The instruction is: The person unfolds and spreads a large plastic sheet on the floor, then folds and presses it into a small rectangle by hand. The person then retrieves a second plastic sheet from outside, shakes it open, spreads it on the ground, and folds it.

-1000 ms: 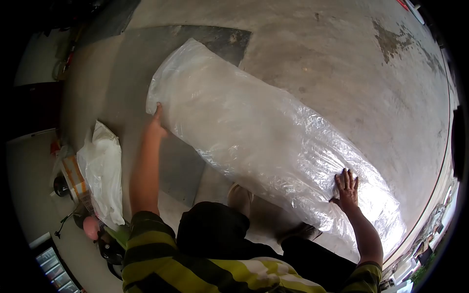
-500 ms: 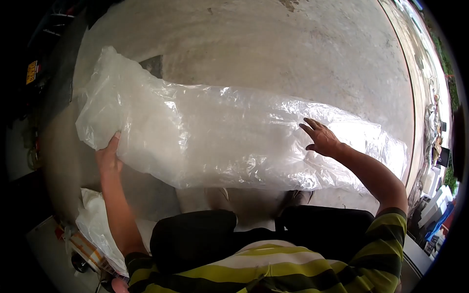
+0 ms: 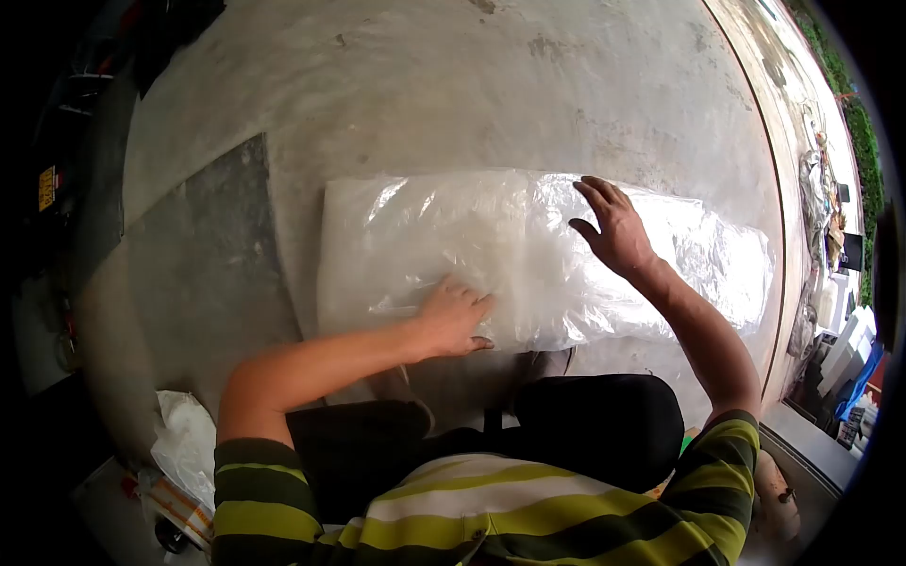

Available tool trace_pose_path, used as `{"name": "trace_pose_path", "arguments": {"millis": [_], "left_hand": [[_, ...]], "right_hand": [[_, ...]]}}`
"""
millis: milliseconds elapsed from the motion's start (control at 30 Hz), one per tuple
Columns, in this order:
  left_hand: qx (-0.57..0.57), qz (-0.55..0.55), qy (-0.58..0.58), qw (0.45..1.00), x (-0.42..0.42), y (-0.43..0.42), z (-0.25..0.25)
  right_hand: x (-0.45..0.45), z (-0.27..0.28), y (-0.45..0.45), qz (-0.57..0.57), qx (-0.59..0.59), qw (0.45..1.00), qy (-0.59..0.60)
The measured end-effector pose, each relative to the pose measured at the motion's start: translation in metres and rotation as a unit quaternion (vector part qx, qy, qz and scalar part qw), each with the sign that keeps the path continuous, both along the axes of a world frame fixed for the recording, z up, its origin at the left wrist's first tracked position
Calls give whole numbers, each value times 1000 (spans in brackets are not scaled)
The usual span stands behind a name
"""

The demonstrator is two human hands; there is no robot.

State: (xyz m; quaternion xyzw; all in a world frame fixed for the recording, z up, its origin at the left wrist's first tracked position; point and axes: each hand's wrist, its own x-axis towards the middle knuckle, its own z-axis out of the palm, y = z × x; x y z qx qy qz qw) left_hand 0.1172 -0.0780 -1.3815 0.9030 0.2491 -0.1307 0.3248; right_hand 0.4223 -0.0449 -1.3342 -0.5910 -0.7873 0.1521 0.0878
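Observation:
A long sheet of clear plastic film lies across the floor in front of my knees, its left part folded over onto the rest. My left hand rests on the folded part near its front edge, fingers loosely spread. Farther right, my right hand lies on the film close to its far edge, with thumb and fingers apart. Neither hand grips anything. To the right of that hand the film is crumpled and shiny.
Concrete floor surrounds the film, with a dark grey patch at left. A white plastic bag is at lower left beside a taped box. Along the right runs a floor seam, with assorted items beyond it.
My left hand has carried the film's left end over to the right, let go and now presses on the fold. My right hand has shifted slightly toward the far edge.

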Motion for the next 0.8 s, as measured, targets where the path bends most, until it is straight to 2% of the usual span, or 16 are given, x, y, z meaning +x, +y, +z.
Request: {"name": "trace_pose_path", "arguments": {"millis": [67,133,167,233,333,433,500,700,800], "left_hand": [[-53,12,9,998,-18,0,-10],[129,-87,-19,988,-60,15,-24],[134,-79,-11,988,-78,27,-16],[193,-41,19,980,-95,38,4],[165,42,92,981,-115,34,-18],[166,80,86,979,-120,25,-58],[162,72,94,980,-116,24,-84],[155,19,76,985,-123,36,-134],[190,43,-9,981,-131,32,-161]], "right_hand": [[-28,-13,-4,83,-35,996,-3],[-82,-26,6,203,-15,978,-41],[-111,-36,19,273,13,961,-54],[-134,-46,26,283,-24,954,-94],[-163,-103,40,289,4,954,-79],[-154,-145,52,264,-21,960,-88],[-149,-171,45,252,-29,964,-81],[-139,-192,44,239,-16,971,-15],[-138,-191,47,228,-35,973,-8]]}}
